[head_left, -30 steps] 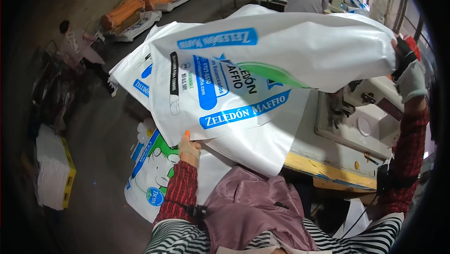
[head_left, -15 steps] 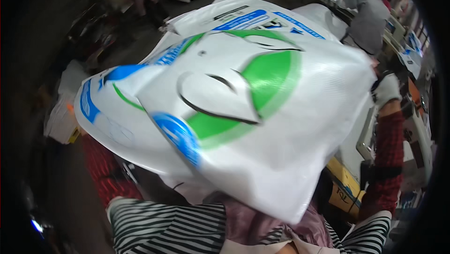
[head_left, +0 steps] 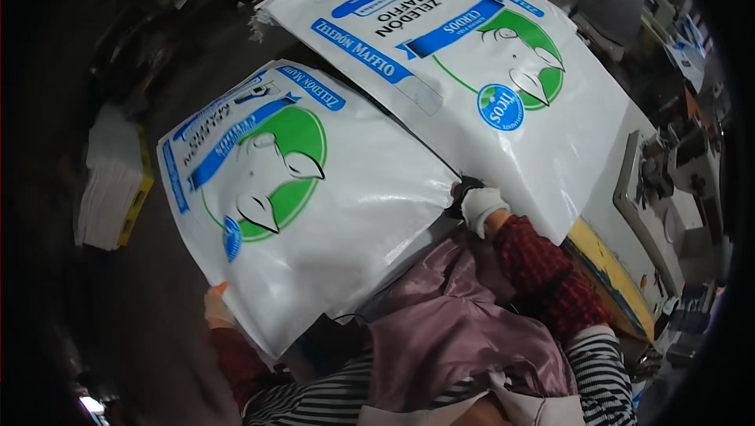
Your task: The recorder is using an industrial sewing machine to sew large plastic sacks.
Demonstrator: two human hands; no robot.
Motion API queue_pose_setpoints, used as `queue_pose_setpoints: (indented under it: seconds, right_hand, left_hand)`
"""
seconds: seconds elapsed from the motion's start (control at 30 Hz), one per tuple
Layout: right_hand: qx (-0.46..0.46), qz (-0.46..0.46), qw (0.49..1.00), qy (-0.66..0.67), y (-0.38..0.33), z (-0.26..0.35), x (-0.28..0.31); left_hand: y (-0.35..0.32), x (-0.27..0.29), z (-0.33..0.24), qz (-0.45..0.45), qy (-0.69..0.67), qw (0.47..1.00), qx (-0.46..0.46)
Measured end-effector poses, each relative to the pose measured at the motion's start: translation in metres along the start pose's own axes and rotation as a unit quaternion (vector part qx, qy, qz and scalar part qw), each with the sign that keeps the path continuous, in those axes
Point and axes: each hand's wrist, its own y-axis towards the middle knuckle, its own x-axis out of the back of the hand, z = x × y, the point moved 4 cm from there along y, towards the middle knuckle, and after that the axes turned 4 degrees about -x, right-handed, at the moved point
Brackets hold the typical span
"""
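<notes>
Sacks, count: two large white woven plastic sacks with blue and green print are showing, both flat.
Far sack: the upper white printed sack (head_left: pixel 472 72) is lying across the sewing table (head_left: pixel 609 261), its long axis running from upper left to lower right.
Near sack: the lower white printed sack (head_left: pixel 307 198) is hanging off the table edge above the dark floor, long axis running lower left to upper right, printed face up.
Stack: one pile of white sheets on a yellow base (head_left: pixel 110 182) is sitting on the floor, well apart.
Machine: one grey sewing machine (head_left: pixel 653 198) is standing at the right.
Right hand (head_left: pixel 480 207): white-gloved, gripping the near sack's right edge.
Left hand (head_left: pixel 216 306): pinching the near sack's lower left edge, fingers mostly hidden.
</notes>
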Motion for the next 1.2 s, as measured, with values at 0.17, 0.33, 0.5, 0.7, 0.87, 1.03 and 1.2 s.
queue_pose_setpoints:
  seconds: [0.17, 0.33, 0.5, 0.7, 0.87, 1.03, 1.2]
  right_hand:
    - [-0.084, 0.111, 0.981, 0.138, 0.04, -0.039, -0.101]
    - [-0.136, 0.128, 0.962, 0.198, 0.036, -0.058, -0.131]
    - [-0.154, 0.113, 0.952, 0.24, 0.031, -0.077, -0.151]
    - [-0.13, 0.025, 0.944, 0.302, 0.04, -0.074, -0.11]
    - [-0.145, -0.122, 0.912, 0.364, -0.022, -0.087, -0.106]
    - [-0.13, -0.311, 0.852, 0.399, -0.1, -0.088, -0.124]
    - [-0.1, 0.212, 0.84, 0.489, -0.17, -0.087, -0.084]
  left_hand:
    - [0.052, 0.012, 0.109, 0.187, 0.423, 0.874, -0.147]
    - [0.01, -0.06, 0.114, -0.053, 0.559, 0.825, -0.066]
    - [-0.086, -0.215, 0.081, 0.116, 0.696, 0.574, -0.415]
    - [-0.084, -0.216, 0.212, 0.168, 0.796, 0.385, -0.436]
    - [-0.12, -0.399, 0.128, 0.405, 0.784, 0.425, -0.201]
    - [-0.308, -0.58, 0.007, 0.451, 0.301, 0.555, -0.631]
    - [-0.389, -0.686, 0.06, 0.391, 0.283, 0.509, -0.713]
